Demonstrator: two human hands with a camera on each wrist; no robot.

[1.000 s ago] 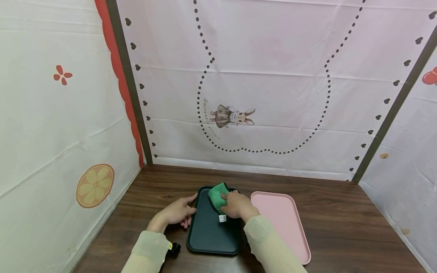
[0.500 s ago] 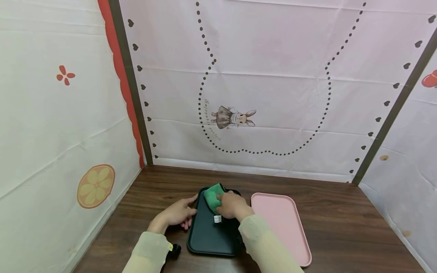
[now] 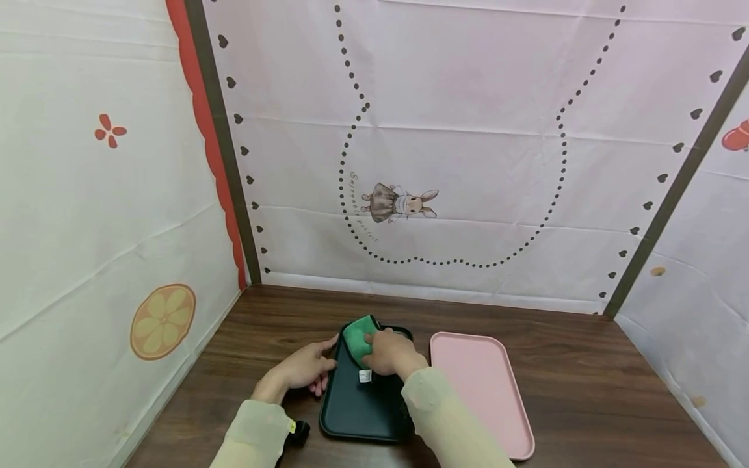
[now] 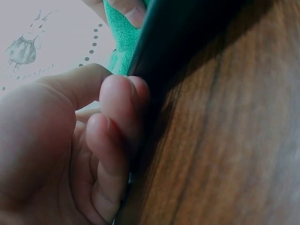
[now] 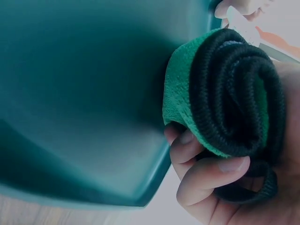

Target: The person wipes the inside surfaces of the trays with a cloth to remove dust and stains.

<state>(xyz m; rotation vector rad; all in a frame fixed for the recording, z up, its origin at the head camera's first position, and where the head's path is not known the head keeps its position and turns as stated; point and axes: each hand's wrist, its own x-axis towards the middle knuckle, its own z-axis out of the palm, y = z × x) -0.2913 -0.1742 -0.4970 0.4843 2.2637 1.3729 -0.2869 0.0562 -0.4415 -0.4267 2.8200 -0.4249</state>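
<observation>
A dark green tray [image 3: 363, 406] lies on the table. At its left rim, my left hand [image 3: 301, 369] holds the edge with thumb and fingers. The left wrist view shows the curled fingers [image 4: 117, 101] right at that rim. My right hand [image 3: 392, 353] grips a green cleaning cloth [image 3: 354, 339], folded in layers, over the tray's far left part. In the right wrist view the cloth [image 5: 180, 86] shows black edging and a dark loop [image 5: 255, 190]; its underside presses close to the tray surface. A small white label [image 3: 365, 376] sticks out toward the near side.
A pink tray [image 3: 480, 390] lies on the wooden table [image 3: 573, 390] just right of the green one, partly under the right sleeve [image 3: 450, 416]. A small black object [image 3: 300, 433] is by the left cuff. Printed fabric walls [image 3: 468, 162] stand behind and at both sides.
My right hand has slid the cloth leftward across the tray's far part, toward its left rim. The left hand stays at the tray's edge, and both trays keep their places.
</observation>
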